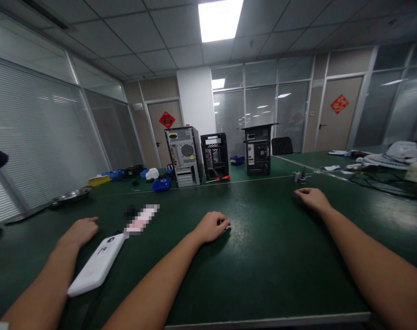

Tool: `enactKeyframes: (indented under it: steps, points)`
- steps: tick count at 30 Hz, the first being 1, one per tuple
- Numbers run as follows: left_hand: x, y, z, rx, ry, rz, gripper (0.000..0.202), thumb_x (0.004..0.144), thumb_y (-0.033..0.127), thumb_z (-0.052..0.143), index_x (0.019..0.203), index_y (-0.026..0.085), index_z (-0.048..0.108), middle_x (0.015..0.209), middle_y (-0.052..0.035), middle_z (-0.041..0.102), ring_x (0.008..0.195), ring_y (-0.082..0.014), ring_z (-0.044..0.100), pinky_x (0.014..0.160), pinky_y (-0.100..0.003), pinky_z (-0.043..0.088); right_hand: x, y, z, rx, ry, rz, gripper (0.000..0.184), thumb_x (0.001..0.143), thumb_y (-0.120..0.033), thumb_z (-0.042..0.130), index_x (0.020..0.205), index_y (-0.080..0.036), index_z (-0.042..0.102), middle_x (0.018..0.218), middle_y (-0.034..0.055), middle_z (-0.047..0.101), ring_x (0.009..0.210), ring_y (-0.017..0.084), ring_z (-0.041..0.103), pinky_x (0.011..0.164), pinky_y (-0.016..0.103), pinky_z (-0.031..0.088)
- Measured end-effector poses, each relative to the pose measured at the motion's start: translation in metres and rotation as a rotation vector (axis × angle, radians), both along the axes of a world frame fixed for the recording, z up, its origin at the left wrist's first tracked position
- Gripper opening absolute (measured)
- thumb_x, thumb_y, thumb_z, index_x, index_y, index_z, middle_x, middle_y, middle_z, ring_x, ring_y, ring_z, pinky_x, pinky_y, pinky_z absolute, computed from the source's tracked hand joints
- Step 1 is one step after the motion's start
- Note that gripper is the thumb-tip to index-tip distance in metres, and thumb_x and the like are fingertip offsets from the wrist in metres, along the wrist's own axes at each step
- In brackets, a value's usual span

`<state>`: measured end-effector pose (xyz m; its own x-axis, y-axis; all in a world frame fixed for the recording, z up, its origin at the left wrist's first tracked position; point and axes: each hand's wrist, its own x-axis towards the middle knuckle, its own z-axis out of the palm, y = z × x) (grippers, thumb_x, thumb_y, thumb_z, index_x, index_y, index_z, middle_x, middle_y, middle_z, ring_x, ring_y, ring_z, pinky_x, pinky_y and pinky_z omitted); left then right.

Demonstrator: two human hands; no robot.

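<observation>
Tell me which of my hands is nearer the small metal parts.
Right. Your right hand is just in front of the small metal parts; your left hand is farther, leftward.

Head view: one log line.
Left hand: curled around small pale item | right hand: on green tabletop, near metal part | co-worker's hand: beside white device

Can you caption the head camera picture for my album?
Left hand holding a small pale thing, right hand near small metal pieces, three computer cases standing on the green table.
</observation>
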<state>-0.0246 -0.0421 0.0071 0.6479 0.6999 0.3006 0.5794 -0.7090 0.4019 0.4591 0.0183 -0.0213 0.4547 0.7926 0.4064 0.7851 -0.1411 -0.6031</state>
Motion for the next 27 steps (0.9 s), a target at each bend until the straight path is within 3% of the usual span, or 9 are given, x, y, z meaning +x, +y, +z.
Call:
enactKeyframes:
  steps: [5,9,17,22,27]
  points:
    - [0.001,-0.001,0.001,0.001,0.018,0.009,0.037,0.099,0.038,0.048,0.094,0.017,0.078,0.091,-0.0059,0.073,0.084,-0.0172,0.062,0.077,-0.025,0.044,-0.003,-0.007,0.003,-0.092,0.031,0.016,0.042,0.082,-0.048,0.061,0.105,-0.018,0.079,0.099,0.0141,0.076,0.089,0.030,0.070,0.077,0.039,0.051]
    - [0.001,-0.001,0.001,0.002,0.023,0.005,0.037,0.099,0.037,0.048,0.093,0.017,0.078,0.092,-0.0061,0.073,0.085,-0.0172,0.063,0.078,-0.026,0.044,-0.003,-0.007,0.002,-0.110,-0.021,0.046,0.043,0.086,-0.050,0.056,0.111,-0.022,0.077,0.102,0.0117,0.076,0.094,0.031,0.069,0.082,0.040,0.051]
    - [0.001,0.000,0.001,-0.012,0.027,0.021,0.035,0.097,0.038,0.049,0.094,0.018,0.078,0.093,-0.0061,0.074,0.086,-0.0176,0.063,0.075,-0.025,0.045,-0.020,-0.005,-0.001,-0.110,-0.110,0.317,0.033,0.091,-0.038,0.048,0.105,-0.023,0.074,0.113,0.0072,0.073,0.105,0.026,0.066,0.094,0.037,0.049]
    - [0.001,0.000,0.001,-0.006,0.024,0.012,0.035,0.098,0.038,0.049,0.094,0.017,0.078,0.093,-0.0061,0.074,0.084,-0.0175,0.063,0.075,-0.025,0.045,-0.067,-0.013,0.025,0.007,-0.224,0.408,0.034,0.096,-0.034,0.042,0.105,-0.020,0.071,0.110,0.0100,0.070,0.107,0.025,0.064,0.100,0.037,0.046]
    - [0.001,-0.002,0.003,-0.017,0.006,0.016,0.035,0.098,0.040,0.049,0.100,0.018,0.076,0.098,-0.0062,0.075,0.088,-0.0184,0.063,0.078,-0.025,0.045,-0.152,-0.034,0.049,0.141,-0.279,0.717,0.029,0.093,-0.032,0.051,0.117,-0.020,0.063,0.114,0.0095,0.067,0.102,0.024,0.063,0.094,0.039,0.049]
